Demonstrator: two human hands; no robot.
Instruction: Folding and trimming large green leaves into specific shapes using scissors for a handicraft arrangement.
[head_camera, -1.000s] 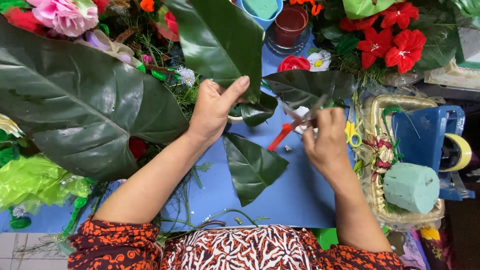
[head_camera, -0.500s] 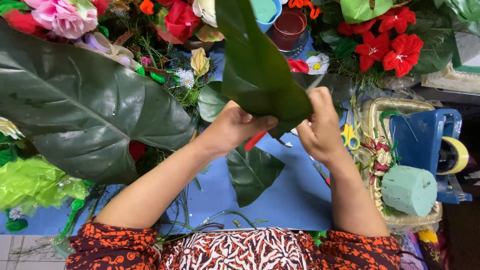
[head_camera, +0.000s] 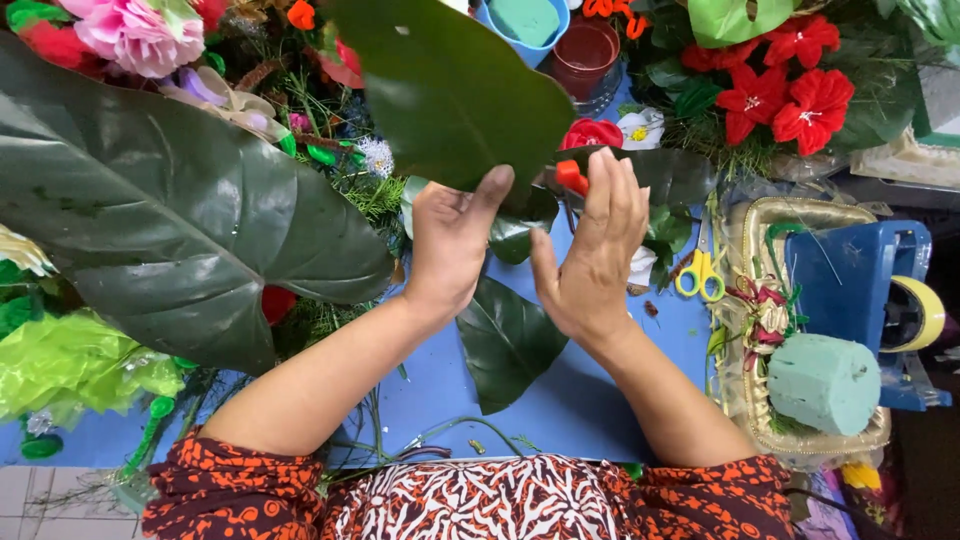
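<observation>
My left hand (head_camera: 450, 240) pinches the lower edge of a large dark green leaf (head_camera: 450, 90), which it holds up over the blue table (head_camera: 560, 400). My right hand (head_camera: 590, 255) is next to it with its fingers stretched upward. A red-handled tool (head_camera: 570, 178) is pressed between those fingers and the leaf's base; its working end is hidden. A smaller green leaf (head_camera: 505, 340) lies flat on the table below both hands. Another leaf (head_camera: 660, 175) lies behind my right hand.
A very big leaf (head_camera: 170, 210) covers the left side. Fake flowers crowd the back: pink (head_camera: 125, 35) and red (head_camera: 785, 95). Yellow-handled scissors (head_camera: 700, 275), a basket (head_camera: 760, 300) with a green foam block (head_camera: 825, 380), a blue tape dispenser (head_camera: 860, 290) and a red cup (head_camera: 585, 50) stand to the right.
My left hand lifted the leaf from low on the table to upright in front of me. My right hand moved in from the right to the leaf's base with the red tool.
</observation>
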